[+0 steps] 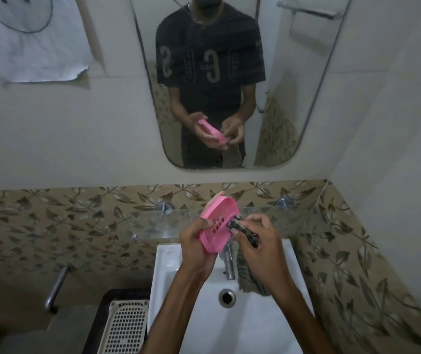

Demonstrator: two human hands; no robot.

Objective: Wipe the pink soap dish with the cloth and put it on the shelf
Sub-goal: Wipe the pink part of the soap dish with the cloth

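Above the white basin [168,261]: pink soap dish [215,223] tilted, gripped in left hand [194,245]; striped cloth [249,267] pinched by right hand [260,241], pressed to dish rim.

Your left hand [194,245] holds the soap dish [218,223] above the sink [168,264], your right hand [258,241] presses the cloth [249,277] to its right edge, the shelf [281,221] runs behind them, the mirror [293,98] hangs above, and a basket [125,325] lies left of the sink.
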